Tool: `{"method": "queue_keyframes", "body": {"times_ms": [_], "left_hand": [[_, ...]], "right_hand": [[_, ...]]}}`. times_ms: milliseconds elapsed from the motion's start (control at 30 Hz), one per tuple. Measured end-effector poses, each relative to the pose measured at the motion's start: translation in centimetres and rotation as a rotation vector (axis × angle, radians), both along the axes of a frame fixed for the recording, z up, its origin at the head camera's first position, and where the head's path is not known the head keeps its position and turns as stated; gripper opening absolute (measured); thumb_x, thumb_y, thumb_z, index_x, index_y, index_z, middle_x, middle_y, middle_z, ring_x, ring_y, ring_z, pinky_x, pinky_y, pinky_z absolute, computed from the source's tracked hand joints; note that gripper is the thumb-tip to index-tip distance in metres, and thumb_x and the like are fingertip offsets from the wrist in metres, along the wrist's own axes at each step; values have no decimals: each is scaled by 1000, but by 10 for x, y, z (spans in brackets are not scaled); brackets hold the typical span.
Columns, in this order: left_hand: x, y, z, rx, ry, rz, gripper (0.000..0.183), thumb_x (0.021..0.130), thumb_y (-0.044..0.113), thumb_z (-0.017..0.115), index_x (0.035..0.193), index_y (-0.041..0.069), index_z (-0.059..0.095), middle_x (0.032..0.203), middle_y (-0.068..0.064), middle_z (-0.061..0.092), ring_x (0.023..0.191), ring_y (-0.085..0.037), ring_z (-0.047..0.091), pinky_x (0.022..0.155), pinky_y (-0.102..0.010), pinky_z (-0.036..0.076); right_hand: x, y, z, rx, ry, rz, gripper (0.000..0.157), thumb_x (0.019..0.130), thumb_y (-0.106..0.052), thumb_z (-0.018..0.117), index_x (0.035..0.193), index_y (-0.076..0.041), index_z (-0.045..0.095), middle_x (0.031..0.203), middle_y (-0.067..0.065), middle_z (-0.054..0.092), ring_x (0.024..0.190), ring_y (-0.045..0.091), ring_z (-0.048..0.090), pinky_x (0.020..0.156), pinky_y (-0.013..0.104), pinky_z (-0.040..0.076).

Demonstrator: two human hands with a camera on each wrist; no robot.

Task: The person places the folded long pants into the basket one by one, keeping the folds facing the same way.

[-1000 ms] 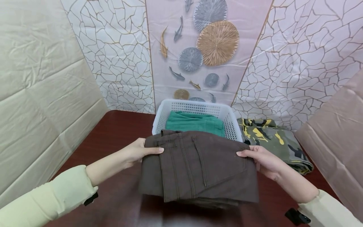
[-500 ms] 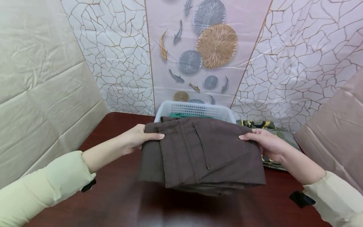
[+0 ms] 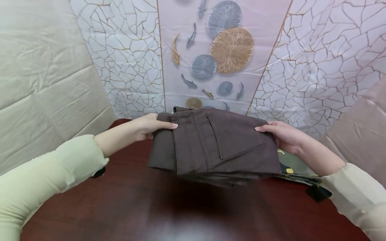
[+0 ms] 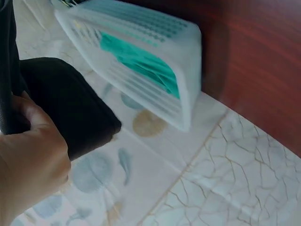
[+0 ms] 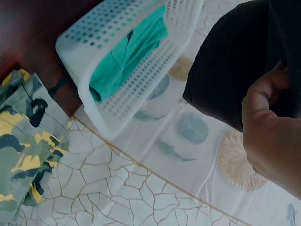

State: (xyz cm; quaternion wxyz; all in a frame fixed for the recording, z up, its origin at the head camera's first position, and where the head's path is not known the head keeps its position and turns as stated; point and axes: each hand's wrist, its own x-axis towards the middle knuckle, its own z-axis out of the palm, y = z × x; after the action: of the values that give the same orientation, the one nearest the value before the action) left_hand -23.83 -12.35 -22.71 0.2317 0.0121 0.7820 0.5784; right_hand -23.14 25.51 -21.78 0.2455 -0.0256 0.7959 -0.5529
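Folded dark brown trousers (image 3: 223,144), a stitched back pocket facing up, hang level above the table between both hands. My left hand (image 3: 152,125) grips their left edge, thumb on top near the waistband. On the opposite edge my right hand (image 3: 284,135) pinches the cloth, its thumb beside the pocket and the fingers underneath. In the head view the trousers cover the white plastic basket, but both wrist views show the basket (image 5: 94,80) past the trousers, with green folded cloth (image 5: 127,61) inside it.
Folded camouflage cloth (image 3: 297,167) in green, yellow and black lies on the dark red table (image 3: 126,201), right of the basket. A patterned fabric backdrop (image 3: 129,57) rises behind the table, with beige cloth walls (image 3: 54,83) at both sides.
Both hands have raised the brown trousers and carried them forward, away from the body. The basket and its green cloth, visible before, are now hidden behind the trousers in the head view.
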Motion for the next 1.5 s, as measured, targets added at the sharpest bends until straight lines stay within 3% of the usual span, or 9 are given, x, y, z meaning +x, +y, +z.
{"method": "queue_keyframes", "body": {"times_ms": [200,400,500,567,733,933,1067,1267,1500], "left_hand": [[-24,8,8,-3,-10,39,45,89,20,65,127,3,46,75,5,64,65,-7,63,67,-24,53],[-45,16,17,-15,14,51,44,89,20,65,127,6,47,81,2,62,66,-8,63,68,-25,53],[-54,19,20,-11,28,36,48,90,19,64,133,9,45,92,-1,62,70,-10,64,73,-28,54],[-60,20,21,-15,46,25,55,90,17,64,139,13,40,104,-6,62,74,-12,64,78,-31,55],[-70,24,23,-67,80,28,69,90,15,63,148,23,27,134,-14,51,98,-24,62,89,-39,52],[-82,26,15,-65,88,57,70,90,10,62,149,22,27,142,-15,44,122,-34,52,98,-46,46],[-92,26,8,-46,107,78,71,89,7,63,149,21,27,143,-15,43,124,-34,50,100,-46,45],[-105,31,0,-97,166,77,75,88,7,65,150,23,25,141,-15,45,119,-35,53,97,-47,46],[-119,35,-8,-174,208,18,75,88,5,64,150,19,24,147,-15,36,125,-37,47,102,-50,42]], "right_hand": [[-22,0,8,45,35,12,29,100,-24,42,124,-8,38,86,-14,64,79,3,64,75,27,53],[-43,4,19,43,48,4,26,99,-27,44,122,-17,36,90,-16,60,82,2,62,78,26,51],[-52,3,22,40,68,-11,28,99,-28,46,123,-19,35,92,-14,58,81,3,61,76,26,51],[-57,2,22,40,89,-14,42,98,-28,46,136,-19,30,101,-11,55,82,3,61,76,27,51],[-66,-3,20,72,154,-20,70,99,-28,45,153,-18,2,133,8,38,83,0,59,77,26,51],[-76,-11,12,94,195,-76,69,100,-27,43,154,-17,1,149,19,24,82,-1,58,77,23,49],[-84,-14,6,81,195,-84,68,100,-24,42,153,-19,0,152,21,20,82,-2,56,77,22,49],[-93,-12,-4,48,189,-94,67,100,-21,41,153,-18,-1,153,22,18,80,-4,56,75,19,48],[-105,-10,-18,69,162,-135,67,100,-19,42,153,-19,2,155,24,15,85,2,53,76,21,47]]}}
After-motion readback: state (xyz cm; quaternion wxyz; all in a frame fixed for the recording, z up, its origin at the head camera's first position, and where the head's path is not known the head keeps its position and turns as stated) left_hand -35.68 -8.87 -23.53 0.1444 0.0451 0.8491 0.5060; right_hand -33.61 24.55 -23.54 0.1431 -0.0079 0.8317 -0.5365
